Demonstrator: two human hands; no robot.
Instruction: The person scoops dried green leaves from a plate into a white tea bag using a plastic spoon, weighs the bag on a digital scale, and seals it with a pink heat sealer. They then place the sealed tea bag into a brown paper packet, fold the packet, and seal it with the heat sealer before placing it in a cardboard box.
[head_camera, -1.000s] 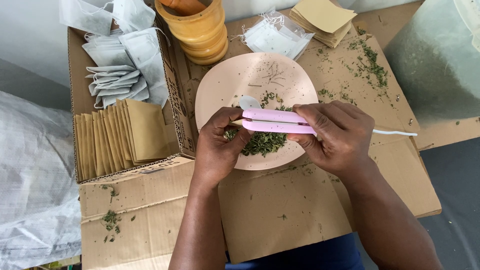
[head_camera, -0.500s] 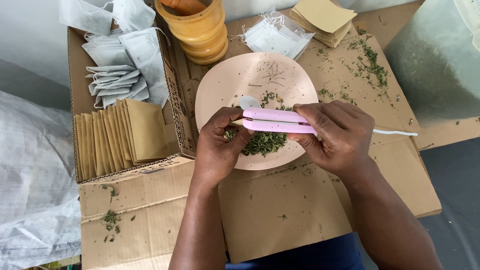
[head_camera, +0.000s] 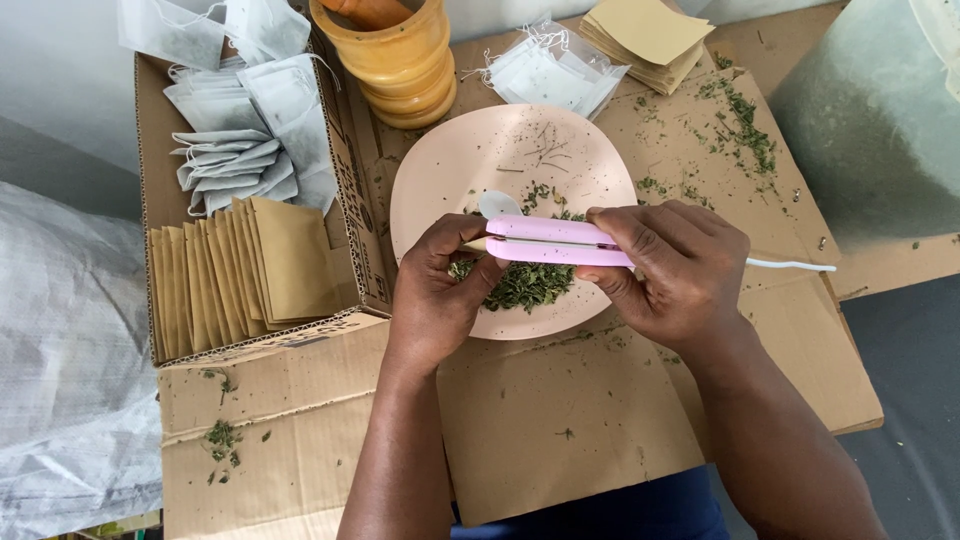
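Head view, looking straight down.

Pink handheld sealer (head_camera: 555, 242): long axis runs left-right, roughly parallel to the near edge of the cardboard-covered counter (head_camera: 560, 430). It hangs over the near half of the pale pink plate (head_camera: 440, 180), above a heap of dried green leaf (head_camera: 525, 285).

Right hand (head_camera: 675, 270): wrapped round the sealer's right end, fingers (head_camera: 625, 222) clenched over the top, thumb below, squeezing the two arms closed. A white cord (head_camera: 790, 265) leaves the hand toward the counter's right edge.

Left hand (head_camera: 440, 285): at the sealer's left tip, fingers pinched on something small and tan held into the closed arms. Most of it is hidden by the hand; looks like a packet edge, cannot say for sure. The sealer's tip lies just right of these fingertips, so the left hand is the nearer one to the clamped end; the right holds the handle end.

A white spoon (head_camera: 497, 203) lies on the plate just beyond the sealer.

Around: open carton (head_camera: 345, 190) at the counter's left edge with tan envelopes (head_camera: 250, 270) standing in a row and white filter bags (head_camera: 245, 130) behind. Yellow wooden mortar (head_camera: 395, 55) at the far edge, clear-wrapped bags (head_camera: 550, 70) and a tan stack (head_camera: 645, 30) to its right.
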